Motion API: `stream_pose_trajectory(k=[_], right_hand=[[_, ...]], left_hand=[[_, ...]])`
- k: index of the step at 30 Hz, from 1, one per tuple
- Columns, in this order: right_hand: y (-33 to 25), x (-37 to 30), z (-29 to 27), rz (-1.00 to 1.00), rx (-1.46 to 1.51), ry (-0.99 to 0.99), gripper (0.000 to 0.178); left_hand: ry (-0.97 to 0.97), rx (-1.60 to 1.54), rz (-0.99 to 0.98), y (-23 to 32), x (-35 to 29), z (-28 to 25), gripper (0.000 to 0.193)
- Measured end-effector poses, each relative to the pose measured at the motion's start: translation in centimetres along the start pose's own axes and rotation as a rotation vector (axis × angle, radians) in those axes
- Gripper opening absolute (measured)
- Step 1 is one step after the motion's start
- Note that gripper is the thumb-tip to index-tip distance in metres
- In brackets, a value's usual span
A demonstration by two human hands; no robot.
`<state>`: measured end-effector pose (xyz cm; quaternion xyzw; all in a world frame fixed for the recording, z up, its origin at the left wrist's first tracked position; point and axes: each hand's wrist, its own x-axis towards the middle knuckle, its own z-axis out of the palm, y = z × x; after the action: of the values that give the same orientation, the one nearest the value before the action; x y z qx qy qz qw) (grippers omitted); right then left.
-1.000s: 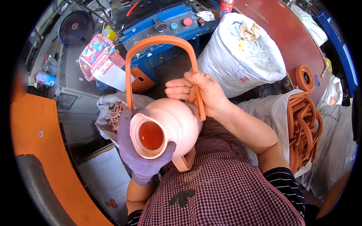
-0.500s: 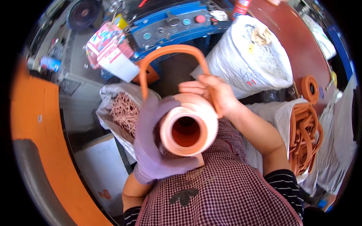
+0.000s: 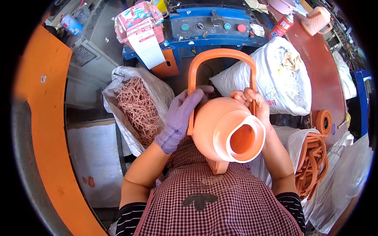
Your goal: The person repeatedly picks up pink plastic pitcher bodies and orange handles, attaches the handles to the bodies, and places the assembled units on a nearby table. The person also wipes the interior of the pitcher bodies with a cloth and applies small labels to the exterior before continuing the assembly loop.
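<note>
An orange, hollow plastic jug (image 3: 206,126) is held up in front of my apron, its round mouth tipped toward me and to the right. A curved orange carrying handle (image 3: 222,54) arches over its far side. My left hand (image 3: 178,118), in a purple glove, is closed around the handle's left arm against the jug's side, with some fingers hidden behind. My bare right hand (image 3: 256,103) grips the handle's right arm near the jug, fingers curled. Below the body, a smaller side grip (image 3: 217,167) points at my apron.
On the left stands a sack of thin pinkish plastic sticks (image 3: 138,110). A white sack (image 3: 271,74) and a bag of orange handles (image 3: 313,161) are on the right. Ahead is a blue control panel (image 3: 210,27). Another pale jug (image 3: 316,21) sits on the reddish table (image 3: 305,51).
My left hand has moved from around the jug's neck to the handle's left arm. The jug has turned, its mouth now facing further right. My right hand stays at the handle's right arm.
</note>
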<state>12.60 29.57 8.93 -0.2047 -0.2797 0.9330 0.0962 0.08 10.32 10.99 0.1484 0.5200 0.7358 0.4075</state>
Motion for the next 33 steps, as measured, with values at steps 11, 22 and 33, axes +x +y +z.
stream_pose_trajectory(k=[11, 22, 33], right_hand=[[-3.2, 3.4, -0.3, -0.326, -1.172, 0.097, 0.019], [-6.7, -9.7, 2.4, -0.872, -1.237, 0.328, 0.021], [-28.7, -14.6, -7.8, -1.045, -1.401, 1.376, 0.030]], left_hand=[[0.159, -0.229, 0.195, 3.2, 0.5, -2.3, 0.052], [-0.161, 0.208, 0.647, 9.3, 8.2, 5.0, 0.050], [-0.132, 0.299, -0.144, -5.5, 8.1, 2.4, 0.032]])
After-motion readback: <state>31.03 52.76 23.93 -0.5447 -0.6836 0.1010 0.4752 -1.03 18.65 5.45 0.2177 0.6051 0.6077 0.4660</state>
